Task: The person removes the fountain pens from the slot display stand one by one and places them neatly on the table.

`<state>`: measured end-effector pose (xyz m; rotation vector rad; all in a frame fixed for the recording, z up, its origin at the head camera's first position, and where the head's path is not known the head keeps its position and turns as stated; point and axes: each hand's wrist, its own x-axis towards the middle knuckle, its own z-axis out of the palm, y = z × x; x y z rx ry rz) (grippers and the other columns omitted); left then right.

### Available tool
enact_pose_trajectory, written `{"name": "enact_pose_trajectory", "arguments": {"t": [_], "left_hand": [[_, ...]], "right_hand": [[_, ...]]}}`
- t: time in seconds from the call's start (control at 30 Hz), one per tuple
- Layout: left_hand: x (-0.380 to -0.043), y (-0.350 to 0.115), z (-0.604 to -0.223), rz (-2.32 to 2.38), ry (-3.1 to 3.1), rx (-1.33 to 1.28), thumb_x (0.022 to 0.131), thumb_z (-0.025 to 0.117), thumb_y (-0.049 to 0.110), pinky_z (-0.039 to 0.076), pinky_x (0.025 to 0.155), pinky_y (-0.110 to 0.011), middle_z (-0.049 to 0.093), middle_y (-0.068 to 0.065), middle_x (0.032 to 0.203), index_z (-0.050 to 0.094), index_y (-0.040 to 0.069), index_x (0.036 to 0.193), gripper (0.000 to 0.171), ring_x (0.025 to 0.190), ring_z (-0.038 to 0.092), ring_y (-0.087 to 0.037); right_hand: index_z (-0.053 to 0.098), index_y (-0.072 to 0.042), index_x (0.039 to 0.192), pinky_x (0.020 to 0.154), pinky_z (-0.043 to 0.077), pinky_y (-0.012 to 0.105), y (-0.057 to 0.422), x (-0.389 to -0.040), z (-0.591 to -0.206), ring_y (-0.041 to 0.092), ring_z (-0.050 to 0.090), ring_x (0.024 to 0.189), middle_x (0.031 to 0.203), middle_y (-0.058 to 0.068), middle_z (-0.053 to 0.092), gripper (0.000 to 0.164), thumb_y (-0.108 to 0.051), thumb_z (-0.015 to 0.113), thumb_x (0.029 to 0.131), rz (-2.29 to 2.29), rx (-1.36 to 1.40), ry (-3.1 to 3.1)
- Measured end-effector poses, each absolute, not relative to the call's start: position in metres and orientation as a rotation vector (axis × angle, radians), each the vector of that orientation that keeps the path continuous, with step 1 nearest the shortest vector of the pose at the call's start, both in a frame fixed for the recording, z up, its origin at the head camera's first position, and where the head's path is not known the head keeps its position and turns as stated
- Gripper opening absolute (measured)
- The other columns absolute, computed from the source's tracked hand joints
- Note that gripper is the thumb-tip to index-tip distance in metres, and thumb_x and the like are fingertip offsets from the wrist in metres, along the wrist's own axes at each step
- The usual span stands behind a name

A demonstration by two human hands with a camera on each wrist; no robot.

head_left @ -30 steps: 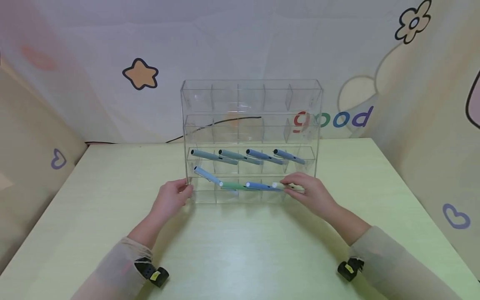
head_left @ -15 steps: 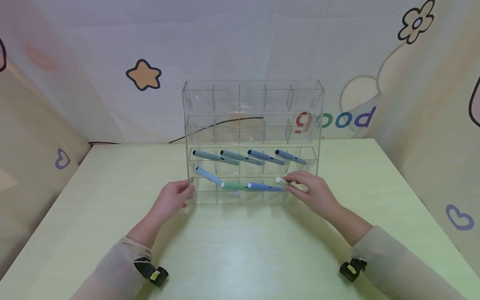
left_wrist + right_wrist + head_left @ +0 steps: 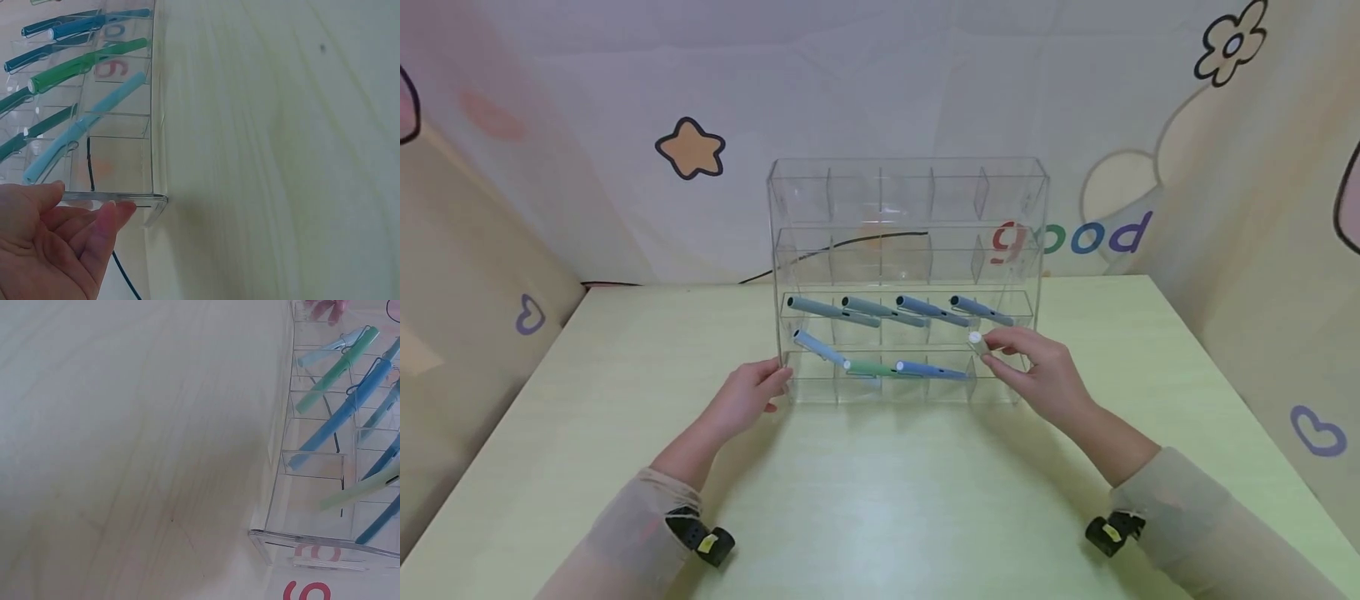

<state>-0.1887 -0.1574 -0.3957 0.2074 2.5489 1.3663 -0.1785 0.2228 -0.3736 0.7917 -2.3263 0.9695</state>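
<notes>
A clear acrylic rack (image 3: 910,171) with several divided tiers stands upright on the table. My left hand (image 3: 748,396) holds its lower left side edge, the thumb on one face and the fingers beyond it in the left wrist view. Between thumb and fingertips my right hand (image 3: 1045,371) pinches a pale green pen (image 3: 365,487), its white end (image 3: 976,338) showing in front of the lower right compartments. The bottom tier holds a light blue pen (image 3: 818,346), a green pen (image 3: 87,64) and a blue pen (image 3: 932,370), all slanted. The right wrist view does not show the right hand.
Several blue and teal pens lean in the tier above, among them a teal one (image 3: 831,311) at left and a blue one (image 3: 981,310) at right. The pale table (image 3: 880,500) extends in front. Behind hangs a printed curtain (image 3: 880,75), with a dark cord at its foot.
My right hand has drawn the pale green pen up and slightly right from the bottom tier's right side. The left hand stays on the rack's edge.
</notes>
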Motion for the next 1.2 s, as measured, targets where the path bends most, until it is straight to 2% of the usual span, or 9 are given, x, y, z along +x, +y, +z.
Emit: {"name": "enact_pose_trajectory", "arguments": {"t": [0.17,0.5,0.7,0.9,1.13,1.2], "left_hand": [[-0.187,-0.158,-0.393,1.360,2.540,0.213,0.100,0.043,0.023,0.054,0.078,-0.039,0.059,-0.022,0.111,0.055,-0.006,0.119,0.036,0.104,0.057,-0.033],[-0.189,-0.156,-0.394,1.343,2.560,0.181,0.101,0.042,0.023,0.053,0.079,-0.041,0.060,-0.021,0.108,0.056,-0.005,0.116,0.034,0.100,0.058,-0.033],[-0.190,-0.156,-0.396,1.333,2.567,0.180,0.100,0.042,0.022,0.053,0.076,-0.040,0.059,-0.018,0.098,0.057,-0.004,0.111,0.031,0.092,0.059,-0.030],[-0.189,-0.155,-0.395,1.356,2.550,0.173,0.100,0.043,0.023,0.053,0.078,-0.040,0.060,-0.020,0.106,0.055,-0.004,0.122,0.037,0.098,0.058,-0.031],[-0.189,-0.156,-0.395,1.354,2.537,0.151,0.100,0.043,0.024,0.053,0.080,-0.040,0.059,-0.021,0.112,0.051,-0.004,0.128,0.040,0.100,0.059,-0.032],[-0.189,-0.156,-0.395,1.352,2.537,0.152,0.100,0.043,0.024,0.053,0.080,-0.040,0.059,-0.022,0.112,0.051,-0.004,0.129,0.041,0.099,0.059,-0.032]], "right_hand": [[0.069,-0.002,0.095,0.077,0.047,0.012,0.224,-0.178,-0.372,0.021,0.064,0.080,0.092,0.004,0.069,0.028,0.008,0.076,0.070,0.976,0.803,-2.291],[0.068,0.002,0.095,0.076,0.046,0.010,0.227,-0.176,-0.364,0.021,0.063,0.078,0.092,0.011,0.069,0.032,0.013,0.076,0.066,0.993,0.808,-2.174],[0.068,0.003,0.098,0.077,0.047,0.011,0.227,-0.170,-0.353,0.015,0.062,0.081,0.091,0.012,0.068,0.034,0.016,0.074,0.066,1.059,0.751,-2.144],[0.068,0.004,0.100,0.078,0.047,0.012,0.227,-0.165,-0.346,0.004,0.059,0.085,0.093,0.011,0.068,0.030,0.014,0.072,0.072,1.135,0.668,-2.165],[0.068,0.004,0.099,0.078,0.048,0.012,0.225,-0.163,-0.345,0.001,0.059,0.084,0.091,0.012,0.067,0.030,0.015,0.071,0.072,1.189,0.636,-2.153],[0.067,0.005,0.099,0.079,0.048,0.013,0.224,-0.161,-0.344,0.000,0.060,0.084,0.091,0.009,0.067,0.029,0.015,0.070,0.072,1.220,0.623,-2.150]]}}
